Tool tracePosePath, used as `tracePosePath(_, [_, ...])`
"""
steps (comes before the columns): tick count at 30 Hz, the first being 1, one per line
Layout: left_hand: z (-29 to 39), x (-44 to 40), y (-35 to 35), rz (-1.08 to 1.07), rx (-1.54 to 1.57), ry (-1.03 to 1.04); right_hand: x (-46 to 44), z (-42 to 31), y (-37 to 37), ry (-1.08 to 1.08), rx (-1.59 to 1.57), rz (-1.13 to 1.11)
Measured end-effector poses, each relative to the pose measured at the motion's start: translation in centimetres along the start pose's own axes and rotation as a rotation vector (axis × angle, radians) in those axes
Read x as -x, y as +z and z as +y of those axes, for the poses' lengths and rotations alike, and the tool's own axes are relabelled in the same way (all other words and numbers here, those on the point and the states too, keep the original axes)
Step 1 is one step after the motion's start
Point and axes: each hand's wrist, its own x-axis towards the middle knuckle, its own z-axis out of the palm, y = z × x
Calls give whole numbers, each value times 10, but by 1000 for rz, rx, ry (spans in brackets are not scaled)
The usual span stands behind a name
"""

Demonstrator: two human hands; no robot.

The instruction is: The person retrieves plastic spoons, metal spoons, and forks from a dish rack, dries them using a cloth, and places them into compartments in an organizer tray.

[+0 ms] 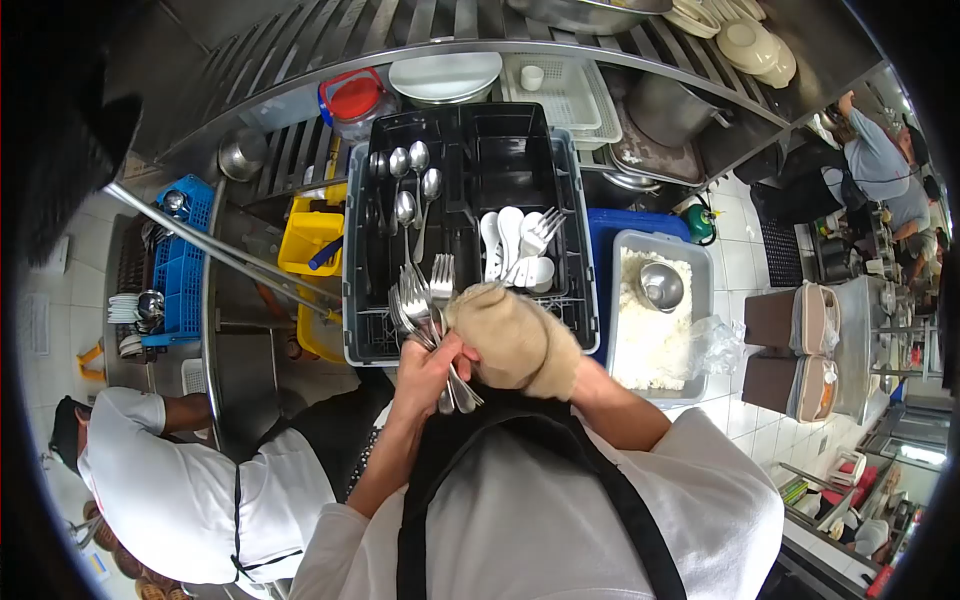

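Note:
My left hand (432, 372) is closed around the handles of several metal forks (418, 302), their tines pointing away from me. A tan cloth (515, 340) covers my right hand, hiding its fingers; it is pressed close beside the forks and my left hand. Just beyond both hands is a black cutlery tray (460, 110) with compartments, set on a grey crate (352, 250). Metal spoons (419, 155) lie in its left compartment. White spoons (510, 225) lie at its right, with a fork (541, 232) across them.
To the right stands a grey tub (618, 330) of white grain-like food with a metal bowl (660, 287) in it. A yellow container (310, 240) and a blue rack (185, 270) are at left. A co-worker in a white shirt (180, 490) leans close on my left. Slatted steel shelving (420, 60) runs behind.

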Motion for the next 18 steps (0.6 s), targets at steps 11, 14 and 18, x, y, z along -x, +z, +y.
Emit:
tracePosePath(11, [16, -6, -6, 162, 286, -101, -58, -11, -52, 186, -335, 191])
tracePosePath(14, [15, -14, 0, 57, 105, -91, -28, 4, -11, 100, -293, 42])
tracePosePath(18, [22, -19, 13, 35, -93, -72, -30, 2, -23, 375, -430, 101])
